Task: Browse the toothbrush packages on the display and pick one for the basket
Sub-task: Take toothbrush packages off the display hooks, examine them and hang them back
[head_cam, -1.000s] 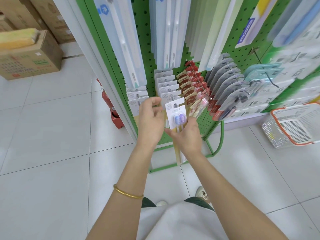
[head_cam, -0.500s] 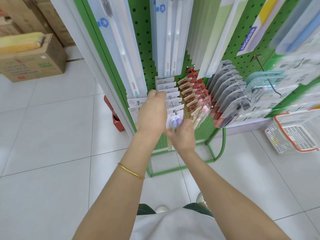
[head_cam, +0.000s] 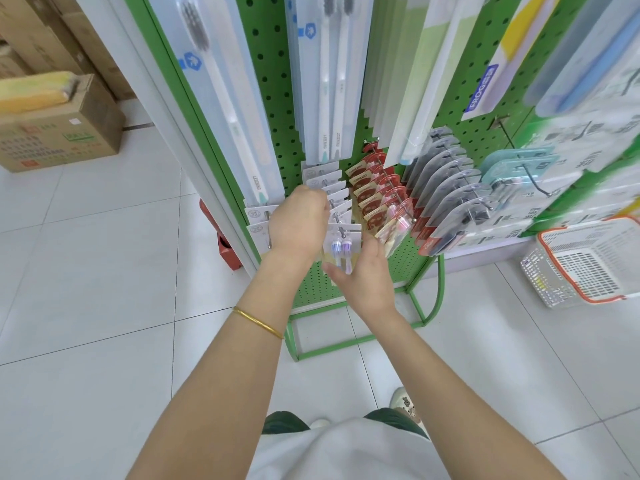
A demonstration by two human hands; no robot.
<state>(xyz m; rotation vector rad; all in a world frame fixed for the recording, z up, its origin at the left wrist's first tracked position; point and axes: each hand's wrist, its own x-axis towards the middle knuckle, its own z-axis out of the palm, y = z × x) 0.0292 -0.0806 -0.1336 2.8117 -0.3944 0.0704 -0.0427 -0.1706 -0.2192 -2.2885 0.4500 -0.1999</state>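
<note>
White tile underfoot; low on the green pegboard your right hand pinches the lower end of the toothbrush package, steadying it. Your left hand curls its fingers onto hanging cards behind, likely parting them; basket right of pegboard.

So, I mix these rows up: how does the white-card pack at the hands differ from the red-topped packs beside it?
The white-card pack has a white header; the red-topped packs have red and tan ones. The white-card pack shows blue and purple brush heads; the front red-topped pack shows pink. The right hand holds the white-card pack; no hand grips the red-topped packs. Both hang on hooks of the green pegboard.
</note>
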